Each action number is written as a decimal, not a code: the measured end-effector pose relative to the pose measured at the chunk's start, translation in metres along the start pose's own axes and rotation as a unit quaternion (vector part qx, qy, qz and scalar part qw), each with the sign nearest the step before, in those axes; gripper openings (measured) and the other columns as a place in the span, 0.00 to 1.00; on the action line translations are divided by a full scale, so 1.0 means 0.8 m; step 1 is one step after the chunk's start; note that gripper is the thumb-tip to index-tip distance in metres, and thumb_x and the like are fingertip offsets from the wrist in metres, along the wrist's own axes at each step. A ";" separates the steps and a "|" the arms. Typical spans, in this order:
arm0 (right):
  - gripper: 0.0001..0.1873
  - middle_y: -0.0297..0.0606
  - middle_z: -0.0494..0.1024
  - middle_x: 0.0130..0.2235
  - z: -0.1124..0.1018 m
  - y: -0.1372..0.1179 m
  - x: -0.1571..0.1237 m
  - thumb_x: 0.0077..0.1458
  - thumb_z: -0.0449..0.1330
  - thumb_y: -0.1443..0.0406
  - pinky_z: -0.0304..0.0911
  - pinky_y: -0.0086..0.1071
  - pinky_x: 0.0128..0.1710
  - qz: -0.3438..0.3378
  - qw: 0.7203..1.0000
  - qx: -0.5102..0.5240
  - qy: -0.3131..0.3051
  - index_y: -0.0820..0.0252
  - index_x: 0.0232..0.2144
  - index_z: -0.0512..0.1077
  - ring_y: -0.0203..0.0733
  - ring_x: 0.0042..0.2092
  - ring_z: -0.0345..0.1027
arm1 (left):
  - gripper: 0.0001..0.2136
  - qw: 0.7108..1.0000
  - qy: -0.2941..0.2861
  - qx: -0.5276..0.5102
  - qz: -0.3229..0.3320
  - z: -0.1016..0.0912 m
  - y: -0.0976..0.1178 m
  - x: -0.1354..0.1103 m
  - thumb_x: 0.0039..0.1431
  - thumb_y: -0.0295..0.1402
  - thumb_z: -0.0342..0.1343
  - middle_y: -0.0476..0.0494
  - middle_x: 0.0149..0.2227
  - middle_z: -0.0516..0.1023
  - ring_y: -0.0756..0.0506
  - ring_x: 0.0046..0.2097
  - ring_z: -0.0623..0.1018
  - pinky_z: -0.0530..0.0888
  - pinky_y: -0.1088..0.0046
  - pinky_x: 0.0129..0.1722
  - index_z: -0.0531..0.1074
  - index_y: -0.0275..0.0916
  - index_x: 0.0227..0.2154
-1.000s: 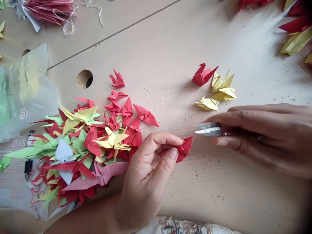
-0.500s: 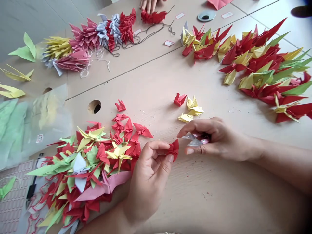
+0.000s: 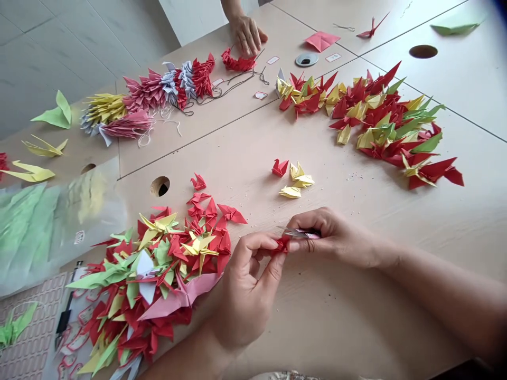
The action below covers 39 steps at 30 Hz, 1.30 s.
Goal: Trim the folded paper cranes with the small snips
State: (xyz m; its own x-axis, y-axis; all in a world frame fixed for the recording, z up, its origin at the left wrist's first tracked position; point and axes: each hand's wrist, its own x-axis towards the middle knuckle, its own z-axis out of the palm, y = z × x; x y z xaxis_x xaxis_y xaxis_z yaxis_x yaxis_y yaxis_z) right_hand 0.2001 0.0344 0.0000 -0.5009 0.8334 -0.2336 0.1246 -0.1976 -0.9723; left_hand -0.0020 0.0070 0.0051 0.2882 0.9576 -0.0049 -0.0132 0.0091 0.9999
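Note:
My left hand [image 3: 247, 290] is closed, pinching a small folded red paper crane [image 3: 282, 244] between thumb and fingertips. My right hand [image 3: 336, 237] is wrapped around small thread snips [image 3: 303, 234], whose blades lie at the upper edge of that red crane. Its thumb tip touches the crane's right side, and the fingers partly hide the fold. Beyond the hands sit a small red folded bird [image 3: 280, 168] and several yellow ones [image 3: 301, 178]. Left of my left hand is a pile of cranes [image 3: 158, 269], mostly red, with green, yellow, white and pink among them.
Another person's hand [image 3: 246, 34] rests by a red strung bundle [image 3: 237, 60] at the far edge. Strung paper bundles [image 3: 146, 92] lie back left, more cranes [image 3: 380, 116] back right. A plastic bag [image 3: 99, 206] and a pen [image 3: 69, 306] are at left. The table has holes [image 3: 160, 186].
My right hand has moved left, bringing the snips from beside the red crane onto it; their spread blades have come together. The view has shifted, showing more of the other person's hand.

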 end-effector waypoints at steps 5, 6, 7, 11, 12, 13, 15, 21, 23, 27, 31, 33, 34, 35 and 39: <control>0.29 0.32 0.67 0.27 0.010 -0.005 -0.003 0.59 0.61 0.40 0.55 0.30 0.30 -0.012 0.999 0.021 0.033 0.61 0.31 0.74 0.36 0.31 0.57 | 0.04 0.999 0.029 0.019 -0.002 0.000 0.003 0.005 0.64 0.28 0.64 0.47 0.41 0.80 0.48 0.45 0.82 0.80 0.74 0.48 0.75 0.42 0.38; 0.29 0.31 0.66 0.27 0.010 -0.006 -0.003 0.58 0.62 0.40 0.54 0.30 0.29 -0.014 0.999 0.026 0.033 0.61 0.30 0.73 0.35 0.30 0.56 | 0.04 0.999 0.028 0.019 0.001 0.000 0.004 0.006 0.64 0.28 0.64 0.47 0.41 0.79 0.48 0.45 0.82 0.80 0.74 0.48 0.75 0.42 0.38; 0.29 0.30 0.64 0.26 0.010 -0.007 -0.004 0.58 0.62 0.40 0.53 0.30 0.28 -0.014 0.999 0.031 0.032 0.61 0.30 0.73 0.35 0.29 0.55 | 0.03 1.000 0.025 0.017 0.004 0.000 0.003 0.006 0.64 0.28 0.64 0.46 0.41 0.79 0.48 0.45 0.82 0.80 0.73 0.48 0.76 0.42 0.38; 0.28 0.28 0.61 0.24 0.007 -0.008 -0.005 0.57 0.64 0.42 0.51 0.29 0.26 -0.013 0.998 0.048 0.029 0.62 0.29 0.73 0.33 0.28 0.52 | 0.05 1.000 0.014 0.008 0.016 -0.001 0.000 0.006 0.65 0.26 0.62 0.47 0.42 0.79 0.49 0.46 0.81 0.80 0.74 0.50 0.77 0.43 0.40; 0.27 0.28 0.61 0.24 0.006 -0.008 -0.006 0.58 0.64 0.42 0.51 0.29 0.27 -0.013 0.998 0.050 0.031 0.62 0.29 0.74 0.33 0.28 0.52 | 0.06 1.000 0.011 0.007 0.018 -0.002 -0.001 0.006 0.65 0.25 0.62 0.48 0.43 0.79 0.50 0.47 0.81 0.79 0.75 0.50 0.78 0.44 0.40; 0.27 0.28 0.62 0.25 0.006 -0.007 -0.006 0.58 0.63 0.42 0.52 0.30 0.27 -0.012 0.998 0.051 0.035 0.62 0.29 0.74 0.34 0.28 0.52 | 0.07 1.000 0.008 0.006 0.020 -0.002 -0.001 0.006 0.65 0.25 0.62 0.48 0.43 0.79 0.50 0.47 0.81 0.79 0.75 0.50 0.78 0.45 0.40; 0.27 0.30 0.63 0.26 0.005 -0.006 -0.006 0.59 0.63 0.43 0.53 0.30 0.29 -0.011 0.998 0.051 0.042 0.61 0.29 0.74 0.35 0.29 0.54 | 0.07 1.000 -0.002 0.005 0.023 -0.003 -0.001 0.005 0.65 0.25 0.62 0.48 0.44 0.79 0.50 0.48 0.81 0.79 0.76 0.51 0.78 0.45 0.41; 0.27 0.33 0.71 0.28 0.009 -0.001 -0.005 0.55 0.66 0.42 0.57 0.31 0.30 0.007 0.999 0.043 0.032 0.62 0.31 0.76 0.37 0.30 0.60 | 0.08 0.999 -0.019 -0.020 0.018 0.001 0.003 0.004 0.66 0.24 0.62 0.49 0.44 0.81 0.50 0.49 0.82 0.79 0.74 0.53 0.78 0.46 0.41; 0.28 0.33 0.71 0.27 0.010 0.000 -0.005 0.55 0.66 0.42 0.56 0.31 0.29 0.012 0.999 0.035 0.037 0.62 0.30 0.76 0.36 0.30 0.60 | 0.07 0.999 -0.009 -0.037 -0.007 0.002 0.003 0.004 0.65 0.25 0.63 0.50 0.43 0.81 0.51 0.47 0.82 0.79 0.75 0.51 0.77 0.45 0.41; 0.27 0.32 0.69 0.25 0.010 -0.001 -0.005 0.55 0.66 0.43 0.55 0.30 0.28 0.014 0.997 0.010 0.070 0.62 0.29 0.76 0.36 0.29 0.58 | 0.11 0.992 0.050 -0.074 -0.092 0.002 -0.002 0.006 0.59 0.29 0.69 0.52 0.39 0.81 0.53 0.40 0.82 0.78 0.80 0.43 0.76 0.45 0.42; 0.26 0.33 0.71 0.26 0.012 -0.004 -0.005 0.58 0.64 0.43 0.57 0.30 0.28 0.008 0.995 -0.013 0.096 0.61 0.29 0.77 0.36 0.29 0.59 | 0.13 0.988 0.060 -0.100 -0.098 0.002 -0.005 0.007 0.57 0.30 0.71 0.55 0.34 0.80 0.55 0.38 0.81 0.78 0.83 0.40 0.77 0.46 0.42; 0.26 0.33 0.71 0.26 0.013 -0.005 -0.007 0.59 0.63 0.44 0.57 0.29 0.27 0.005 0.994 -0.028 0.101 0.61 0.29 0.77 0.35 0.28 0.59 | 0.12 0.989 0.053 -0.103 -0.096 0.002 -0.004 0.007 0.57 0.29 0.71 0.56 0.34 0.81 0.56 0.37 0.81 0.77 0.85 0.40 0.77 0.46 0.42; 0.25 0.32 0.71 0.25 0.013 -0.005 -0.008 0.59 0.63 0.45 0.56 0.29 0.26 0.003 0.994 -0.038 0.102 0.61 0.29 0.77 0.35 0.28 0.58 | 0.12 0.989 0.051 -0.101 -0.097 0.002 -0.003 0.007 0.58 0.29 0.71 0.56 0.34 0.81 0.57 0.36 0.81 0.77 0.86 0.39 0.77 0.46 0.42; 0.24 0.31 0.69 0.24 0.014 -0.005 -0.008 0.60 0.63 0.46 0.55 0.28 0.25 0.001 0.994 -0.048 0.102 0.61 0.28 0.76 0.34 0.27 0.57 | 0.11 0.989 0.049 -0.098 -0.099 0.002 -0.002 0.007 0.58 0.29 0.71 0.57 0.33 0.81 0.57 0.36 0.81 0.77 0.87 0.39 0.77 0.47 0.41; 0.20 0.27 0.64 0.21 0.017 -0.007 -0.012 0.62 0.62 0.52 0.50 0.26 0.21 -0.018 0.990 -0.091 0.107 0.61 0.25 0.74 0.31 0.23 0.53 | 0.10 0.992 0.025 -0.071 -0.103 0.001 0.003 0.007 0.59 0.31 0.69 0.58 0.33 0.80 0.58 0.34 0.79 0.76 0.89 0.37 0.77 0.47 0.42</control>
State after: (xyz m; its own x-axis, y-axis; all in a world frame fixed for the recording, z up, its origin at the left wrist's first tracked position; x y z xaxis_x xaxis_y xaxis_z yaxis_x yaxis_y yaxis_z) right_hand 0.1926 0.0206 0.0077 -0.3180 0.9321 -0.1734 0.2710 -0.0859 -0.9587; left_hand 0.0003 0.0118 0.0076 0.2510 0.9442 -0.2133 -0.0945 0.2432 0.9654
